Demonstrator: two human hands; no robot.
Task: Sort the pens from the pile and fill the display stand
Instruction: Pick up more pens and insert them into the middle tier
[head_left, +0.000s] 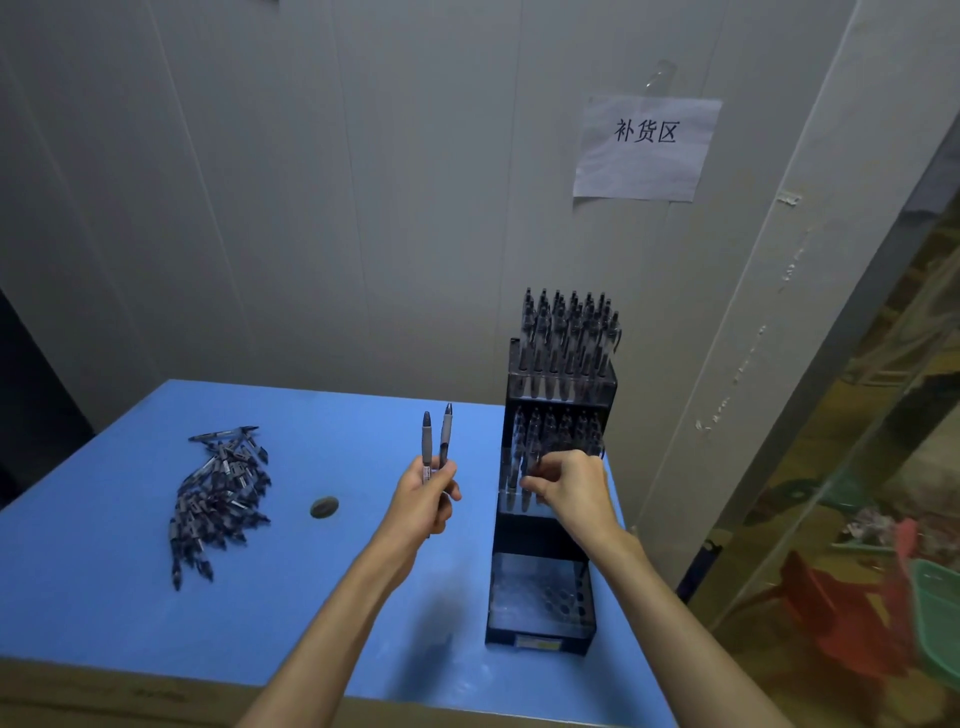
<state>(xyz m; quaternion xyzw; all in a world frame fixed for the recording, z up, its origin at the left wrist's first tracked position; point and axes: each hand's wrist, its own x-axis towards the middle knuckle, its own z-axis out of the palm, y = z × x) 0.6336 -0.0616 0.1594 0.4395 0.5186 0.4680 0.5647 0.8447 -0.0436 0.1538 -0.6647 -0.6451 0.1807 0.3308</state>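
Standing upright, two pens (435, 441) are gripped in the left hand (427, 496) above the blue tabletop (104, 597). The right hand (569, 483) is curled at the middle tier of the black display stand (550, 540); whether a pen is pinched there cannot be told. The pile of pens (218, 493) lies well apart, left of a small dark disc (324, 507).

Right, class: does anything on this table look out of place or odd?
One thing: a small dark oval object lies alone on the blue table, between the pen pile and the display stand. It isn't a pen; what it is can't be told.
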